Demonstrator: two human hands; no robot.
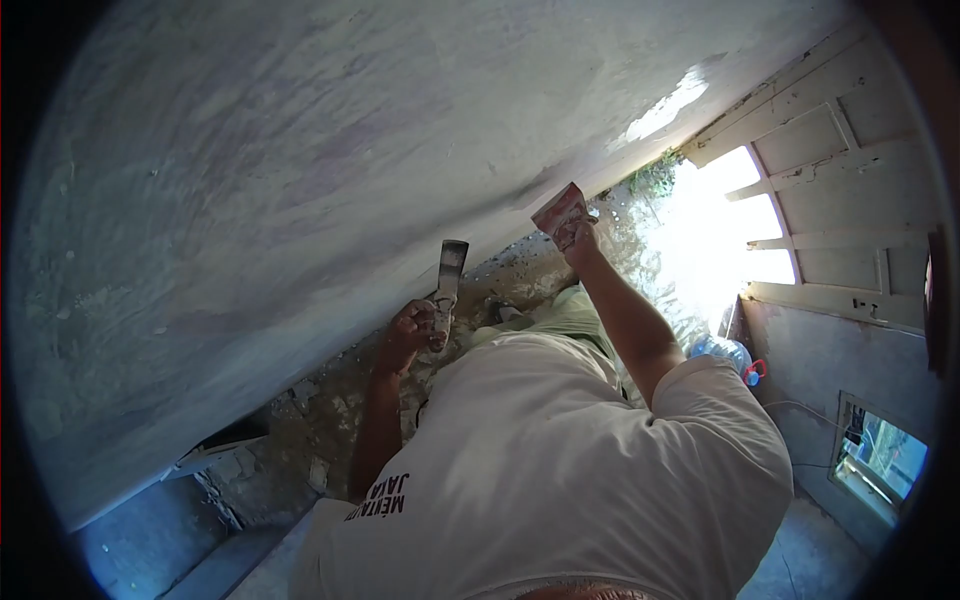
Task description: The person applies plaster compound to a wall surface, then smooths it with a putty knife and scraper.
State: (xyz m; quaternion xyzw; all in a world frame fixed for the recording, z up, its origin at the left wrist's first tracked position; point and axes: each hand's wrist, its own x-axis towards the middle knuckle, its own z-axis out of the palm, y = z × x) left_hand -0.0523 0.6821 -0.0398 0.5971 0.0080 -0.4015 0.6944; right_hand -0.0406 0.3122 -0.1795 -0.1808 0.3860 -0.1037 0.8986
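Note:
My left hand [408, 333] is closed round the handle of a narrow scraper [452, 262], whose dark blade points up near the wall [300, 170]. Further right, at the end of my outstretched arm, my right hand [577, 240] grips a wider putty knife [560, 207] with a reddish, smeared blade. That blade is close to the lower part of the wall; whether it touches cannot be made out. The wall is grey-white with patchy, streaked plaster.
Rough, debris-strewn ground [330, 410] lies below the wall. At the right are a panelled door [820, 150] with bright light through it, a blue-tinted water bottle [725, 352] and a small window [885, 455]. A dark object [235, 435] juts out lower left.

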